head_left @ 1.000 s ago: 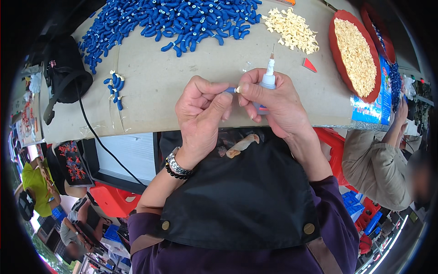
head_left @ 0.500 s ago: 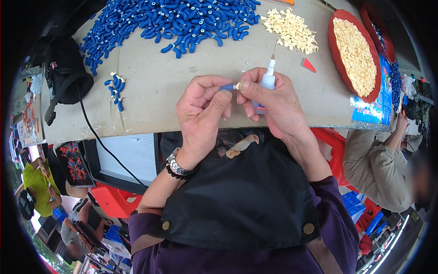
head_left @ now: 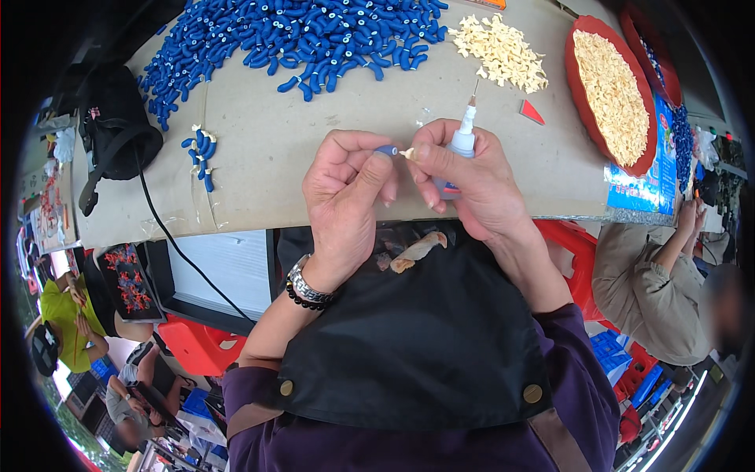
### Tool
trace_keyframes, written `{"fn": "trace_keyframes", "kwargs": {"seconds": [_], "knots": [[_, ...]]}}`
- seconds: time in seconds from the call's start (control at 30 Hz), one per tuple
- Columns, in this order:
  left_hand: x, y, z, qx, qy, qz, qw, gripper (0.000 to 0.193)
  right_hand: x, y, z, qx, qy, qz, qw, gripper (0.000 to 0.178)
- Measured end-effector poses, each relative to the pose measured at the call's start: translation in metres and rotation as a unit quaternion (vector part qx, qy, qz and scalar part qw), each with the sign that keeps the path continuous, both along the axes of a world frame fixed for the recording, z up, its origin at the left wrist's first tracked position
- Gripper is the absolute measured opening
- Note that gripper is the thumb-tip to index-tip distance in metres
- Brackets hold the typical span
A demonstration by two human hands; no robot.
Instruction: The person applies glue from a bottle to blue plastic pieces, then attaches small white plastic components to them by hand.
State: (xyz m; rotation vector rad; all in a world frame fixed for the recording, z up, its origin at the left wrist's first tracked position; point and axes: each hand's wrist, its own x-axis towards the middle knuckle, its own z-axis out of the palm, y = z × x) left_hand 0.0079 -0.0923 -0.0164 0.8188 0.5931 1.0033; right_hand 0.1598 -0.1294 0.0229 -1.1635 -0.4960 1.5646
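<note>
My left hand point(head_left: 346, 185) pinches a small curved blue piece point(head_left: 386, 149) between thumb and fingertips, its pale round end pointing right. Facing it across a narrow gap is a small cream piece point(head_left: 407, 153), gripped by the thumb and forefinger of my right hand point(head_left: 480, 177). The same hand also keeps hold of a glue bottle point(head_left: 463, 141) with a thin needle tip, upright against the palm. Both hands are just above the table's near edge. Left of them, several blue pieces with cream ends point(head_left: 201, 157) lie in a little cluster.
A big heap of blue pieces point(head_left: 299, 39) covers the far table point(head_left: 275, 165). Right of it lie loose cream pieces point(head_left: 503, 51), a red triangle point(head_left: 532, 112) and a red tray point(head_left: 574, 86) of cream pieces. A black lamp-like object point(head_left: 118, 118) with a cable stands left. Other people sit on both sides.
The cream piece and the blue piece, end to end before, are now slightly apart. The blue piece sits a bit further left, showing its pale end. The glue bottle stays in my right hand.
</note>
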Motion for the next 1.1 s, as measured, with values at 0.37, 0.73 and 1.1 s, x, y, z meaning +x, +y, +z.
{"fn": "trace_keyframes", "kwargs": {"seconds": [0.37,0.73,1.1], "knots": [[-0.001,-0.001,0.000,-0.005,-0.017,-0.001,1.000,0.016,-0.002,0.002,0.001,0.000,-0.009,0.020,1.000,0.012],[-0.001,-0.001,-0.004,0.034,-0.016,0.013,0.999,0.012,0.000,0.002,0.001,-0.017,-0.011,0.025,0.999,0.012],[0.001,-0.001,-0.009,0.128,0.049,0.058,0.989,0.007,-0.001,0.002,-0.001,-0.021,0.000,0.019,1.000,0.012]]}}
